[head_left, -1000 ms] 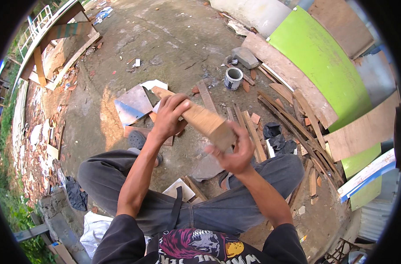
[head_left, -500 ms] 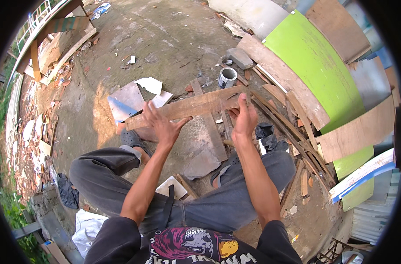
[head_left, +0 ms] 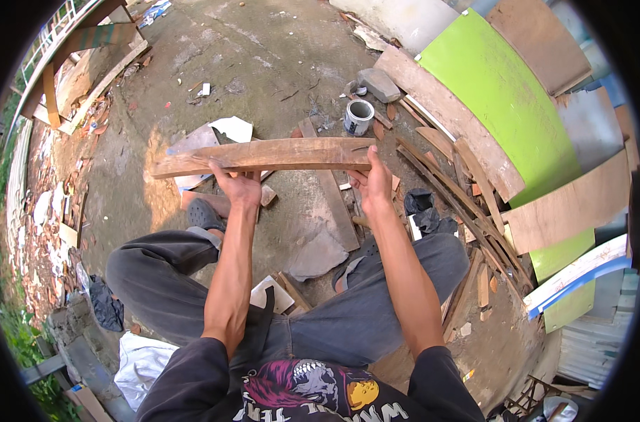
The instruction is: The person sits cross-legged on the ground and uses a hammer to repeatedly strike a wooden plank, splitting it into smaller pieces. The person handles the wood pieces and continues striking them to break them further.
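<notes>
I hold a brown wooden plank (head_left: 285, 153) crosswise in front of me, nearly level. My right hand (head_left: 374, 184) grips its right end, with the thumb up along the end and the fingers underneath. My left hand (head_left: 237, 186) supports it from below, left of its middle, with fingers partly hidden behind the wood. Below the plank, another board (head_left: 337, 211) lies on the ground, beside a flat grey stone slab (head_left: 320, 255). An open paint can (head_left: 358, 117) stands just beyond the plank's right end.
A grey block (head_left: 379, 85) sits behind the can. Long wooden strips (head_left: 467, 204) are heaped at the right, near a bright green panel (head_left: 502, 105). White sheet scraps (head_left: 232, 129) lie beyond the plank. A black plastic bag (head_left: 422, 204) is by my right knee.
The plank has turned level and its left end has shifted left and up. My left hand, spread against the wood before, now holds it from underneath. The right hand moved slightly left.
</notes>
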